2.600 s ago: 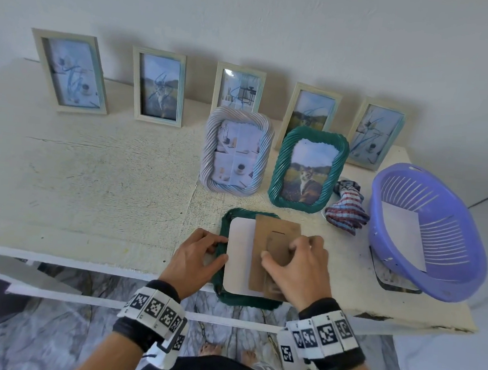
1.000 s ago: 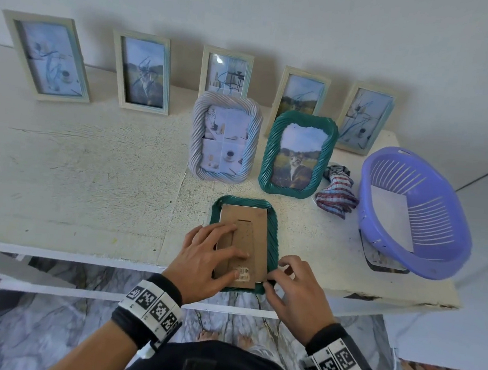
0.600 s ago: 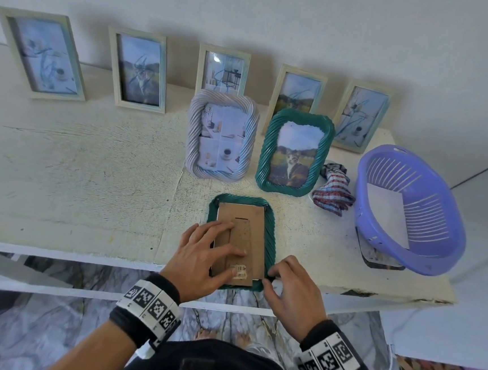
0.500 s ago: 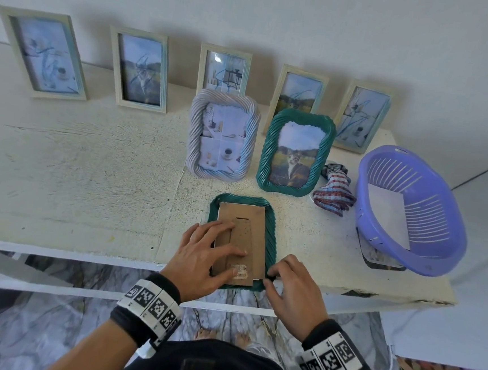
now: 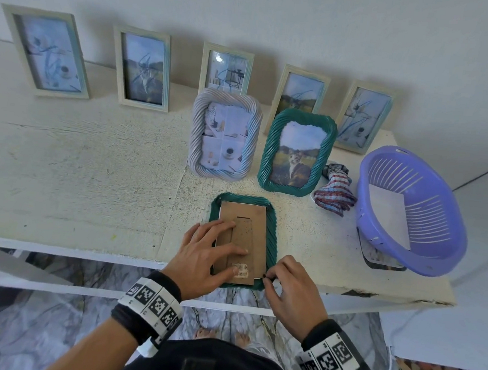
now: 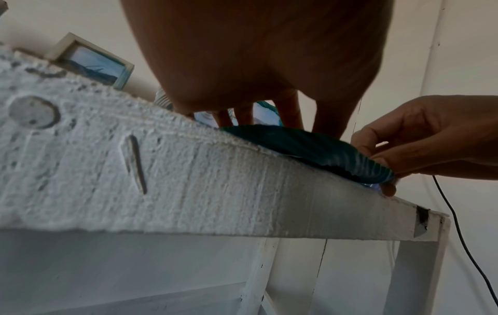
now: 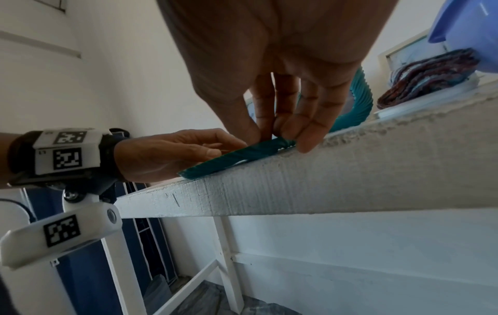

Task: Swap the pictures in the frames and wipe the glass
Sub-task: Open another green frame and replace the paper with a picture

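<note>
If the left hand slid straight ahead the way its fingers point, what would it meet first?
The left hand lies flat on the cardboard backing, fingers pointing right and away. It would probably meet the lying green frame's far right rim first; depth is unclear.

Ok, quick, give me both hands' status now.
Left hand: open, fingers flat, pressing the cardboard backing of the face-down green frame.
Right hand: fingertips pinching at that frame's near right corner.
</note>
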A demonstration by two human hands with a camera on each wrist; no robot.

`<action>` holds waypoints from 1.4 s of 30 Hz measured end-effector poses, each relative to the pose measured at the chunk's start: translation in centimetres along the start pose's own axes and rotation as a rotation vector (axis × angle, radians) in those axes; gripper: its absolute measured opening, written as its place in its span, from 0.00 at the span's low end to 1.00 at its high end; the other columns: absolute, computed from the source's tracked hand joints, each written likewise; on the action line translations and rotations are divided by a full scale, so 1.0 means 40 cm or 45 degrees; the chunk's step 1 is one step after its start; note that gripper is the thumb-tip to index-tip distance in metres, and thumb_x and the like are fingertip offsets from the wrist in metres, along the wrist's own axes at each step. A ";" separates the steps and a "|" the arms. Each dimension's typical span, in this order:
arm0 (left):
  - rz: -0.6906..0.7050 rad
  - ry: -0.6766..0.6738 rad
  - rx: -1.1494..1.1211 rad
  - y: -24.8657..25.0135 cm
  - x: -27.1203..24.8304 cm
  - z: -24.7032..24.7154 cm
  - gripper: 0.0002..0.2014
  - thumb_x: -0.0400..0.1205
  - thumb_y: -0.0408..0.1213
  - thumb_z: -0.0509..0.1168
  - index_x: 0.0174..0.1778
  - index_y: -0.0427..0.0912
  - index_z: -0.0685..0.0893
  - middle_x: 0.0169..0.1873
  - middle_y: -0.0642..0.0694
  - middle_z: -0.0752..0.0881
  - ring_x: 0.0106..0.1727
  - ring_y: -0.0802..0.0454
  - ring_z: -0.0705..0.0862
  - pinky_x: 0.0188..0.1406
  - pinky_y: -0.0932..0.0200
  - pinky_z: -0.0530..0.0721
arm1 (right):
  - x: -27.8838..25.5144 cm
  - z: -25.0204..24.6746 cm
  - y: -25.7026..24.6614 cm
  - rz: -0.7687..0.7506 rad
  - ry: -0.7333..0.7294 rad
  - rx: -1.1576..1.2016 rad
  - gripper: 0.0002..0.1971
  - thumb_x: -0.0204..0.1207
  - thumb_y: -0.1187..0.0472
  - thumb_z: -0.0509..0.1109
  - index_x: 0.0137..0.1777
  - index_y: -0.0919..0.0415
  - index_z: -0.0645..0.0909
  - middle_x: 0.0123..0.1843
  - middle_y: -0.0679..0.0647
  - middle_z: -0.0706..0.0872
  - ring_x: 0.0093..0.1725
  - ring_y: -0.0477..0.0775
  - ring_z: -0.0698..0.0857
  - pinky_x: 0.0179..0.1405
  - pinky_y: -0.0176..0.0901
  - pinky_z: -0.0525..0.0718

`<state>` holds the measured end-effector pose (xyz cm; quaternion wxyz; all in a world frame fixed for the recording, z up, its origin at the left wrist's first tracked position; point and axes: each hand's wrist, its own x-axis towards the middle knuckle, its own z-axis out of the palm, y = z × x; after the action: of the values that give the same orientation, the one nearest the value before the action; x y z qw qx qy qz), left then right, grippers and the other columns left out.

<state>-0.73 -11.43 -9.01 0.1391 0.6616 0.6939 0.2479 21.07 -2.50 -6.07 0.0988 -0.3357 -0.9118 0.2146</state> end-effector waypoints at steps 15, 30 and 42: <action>-0.046 0.060 -0.090 -0.042 -0.096 -0.066 0.06 0.78 0.52 0.64 0.44 0.56 0.82 0.69 0.55 0.76 0.64 0.57 0.78 0.56 0.50 0.82 | 0.035 0.018 -0.063 -0.130 -0.116 -0.272 0.23 0.68 0.40 0.67 0.62 0.44 0.77 0.65 0.52 0.74 0.64 0.59 0.72 0.58 0.55 0.81; -0.262 -0.095 -0.484 -0.042 -0.111 -0.066 0.15 0.74 0.60 0.63 0.53 0.67 0.88 0.76 0.70 0.64 0.77 0.67 0.60 0.78 0.46 0.61 | 0.032 0.025 -0.054 -0.132 -0.066 -0.223 0.22 0.69 0.38 0.65 0.62 0.44 0.80 0.65 0.51 0.76 0.63 0.57 0.73 0.56 0.52 0.81; -0.171 -0.135 -0.276 -0.052 -0.090 -0.086 0.14 0.77 0.58 0.59 0.51 0.68 0.88 0.71 0.62 0.71 0.72 0.60 0.69 0.70 0.48 0.70 | 0.041 0.017 -0.055 -0.151 -0.100 -0.234 0.22 0.68 0.37 0.66 0.61 0.42 0.80 0.64 0.49 0.76 0.61 0.57 0.75 0.55 0.52 0.81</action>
<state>-3.98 -15.55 -7.71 0.2626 0.6068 0.6975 0.2762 18.37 -3.16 -5.61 0.0443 -0.2801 -0.9491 0.1368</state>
